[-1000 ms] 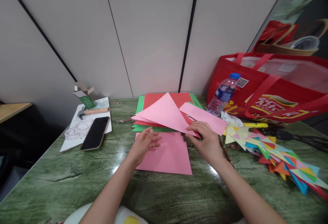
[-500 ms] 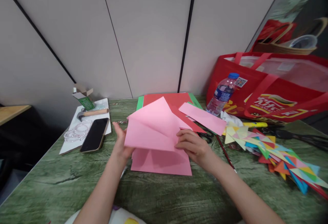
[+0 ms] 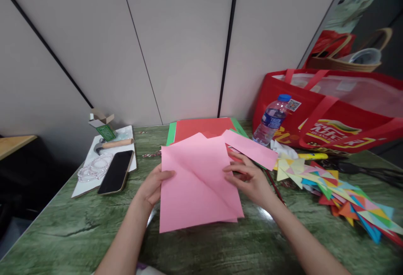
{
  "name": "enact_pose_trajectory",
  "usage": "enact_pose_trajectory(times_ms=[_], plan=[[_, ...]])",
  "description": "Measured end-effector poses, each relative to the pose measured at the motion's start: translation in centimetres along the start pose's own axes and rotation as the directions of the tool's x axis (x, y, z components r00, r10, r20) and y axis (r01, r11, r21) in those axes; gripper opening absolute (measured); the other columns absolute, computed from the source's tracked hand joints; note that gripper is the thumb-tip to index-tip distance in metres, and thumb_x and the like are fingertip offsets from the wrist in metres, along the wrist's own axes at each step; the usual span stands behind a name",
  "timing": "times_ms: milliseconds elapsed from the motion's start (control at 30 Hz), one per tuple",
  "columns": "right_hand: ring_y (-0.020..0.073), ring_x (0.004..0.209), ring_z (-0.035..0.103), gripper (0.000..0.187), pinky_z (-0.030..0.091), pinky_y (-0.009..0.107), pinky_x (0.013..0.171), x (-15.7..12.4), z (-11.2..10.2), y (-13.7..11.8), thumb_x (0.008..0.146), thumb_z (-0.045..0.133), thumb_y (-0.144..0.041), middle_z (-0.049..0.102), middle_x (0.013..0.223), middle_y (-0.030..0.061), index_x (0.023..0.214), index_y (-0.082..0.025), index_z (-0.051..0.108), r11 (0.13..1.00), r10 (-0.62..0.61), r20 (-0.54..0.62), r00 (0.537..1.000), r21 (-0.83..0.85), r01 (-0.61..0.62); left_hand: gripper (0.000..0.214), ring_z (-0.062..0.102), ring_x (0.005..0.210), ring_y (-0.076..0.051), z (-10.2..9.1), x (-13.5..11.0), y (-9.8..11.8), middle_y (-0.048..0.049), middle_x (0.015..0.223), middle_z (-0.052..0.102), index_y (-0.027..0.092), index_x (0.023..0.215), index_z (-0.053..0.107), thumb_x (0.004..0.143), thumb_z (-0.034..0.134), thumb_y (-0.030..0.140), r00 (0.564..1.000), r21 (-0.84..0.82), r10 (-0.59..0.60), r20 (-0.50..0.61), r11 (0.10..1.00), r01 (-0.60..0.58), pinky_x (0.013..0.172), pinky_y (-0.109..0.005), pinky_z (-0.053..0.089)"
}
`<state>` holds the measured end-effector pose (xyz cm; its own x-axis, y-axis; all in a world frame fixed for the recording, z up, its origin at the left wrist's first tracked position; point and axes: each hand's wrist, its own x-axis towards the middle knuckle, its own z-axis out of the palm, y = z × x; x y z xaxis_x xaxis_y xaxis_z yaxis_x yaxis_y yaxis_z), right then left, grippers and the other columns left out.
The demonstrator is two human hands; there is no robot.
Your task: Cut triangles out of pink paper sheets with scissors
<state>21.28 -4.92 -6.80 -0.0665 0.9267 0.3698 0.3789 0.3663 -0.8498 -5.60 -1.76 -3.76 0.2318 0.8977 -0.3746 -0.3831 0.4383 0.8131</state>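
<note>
A pink sheet of paper (image 3: pixel 192 187) with a diagonal crease lies spread in front of me, covering other pink sheets whose edges show at the top and lower right. My left hand (image 3: pixel 154 184) grips its left edge, thumb on top and fingers hidden underneath. At the right edge, the curved fingers of my right hand (image 3: pixel 247 178) pinch the pink paper. Just beyond that hand lies a narrow pink paper strip (image 3: pixel 252 148). Behind the sheets are red paper (image 3: pixel 204 127) and green paper (image 3: pixel 171 133).
On the left, a phone (image 3: pixel 116 172), a wooden-handled tool (image 3: pixel 118 143), clear beads (image 3: pixel 96 168) and a small box (image 3: pixel 105 127) sit together. To the right are a water bottle (image 3: pixel 272 119), a red bag (image 3: pixel 315 115) and colourful folded paper (image 3: pixel 340 195).
The pink sheet, lifted and bent before, now lies flatter and nearer to me, covering the lower sheets. My left thumb has come onto its top face.
</note>
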Motion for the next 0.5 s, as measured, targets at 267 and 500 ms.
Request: enact_pose_trajectory(times_ms=[267,500], plan=[[0.0161,0.063,0.059,0.023,0.048,0.029,0.059,0.0,0.1,0.1,0.074,0.063,-0.032,0.073,0.083,0.0045,0.091,-0.021,0.075,0.956,0.258,0.193,0.947,0.089,-0.279,0.041,0.07,0.075,-0.026,0.0,-0.4,-0.3,-0.0132,0.092,0.073,0.012,0.1,0.062,0.061,0.074,0.005,0.99,0.06,-0.04,0.132,0.998,0.033,0.069,-0.036,0.055],[0.0161,0.072,0.063,0.026,0.049,0.027,0.063,0.2,-1.3,1.5,0.066,0.075,-0.035,0.074,0.092,0.0051,0.09,-0.023,0.075,0.76,0.397,0.267,0.878,0.441,-0.478,0.039,0.07,0.078,-0.026,-0.4,-0.5,-0.2,-0.0147,0.092,0.073,0.009,0.099,0.065,0.061,0.072,0.0,0.974,0.026,-0.066,0.218,0.998,0.061,0.073,-0.036,0.056]])
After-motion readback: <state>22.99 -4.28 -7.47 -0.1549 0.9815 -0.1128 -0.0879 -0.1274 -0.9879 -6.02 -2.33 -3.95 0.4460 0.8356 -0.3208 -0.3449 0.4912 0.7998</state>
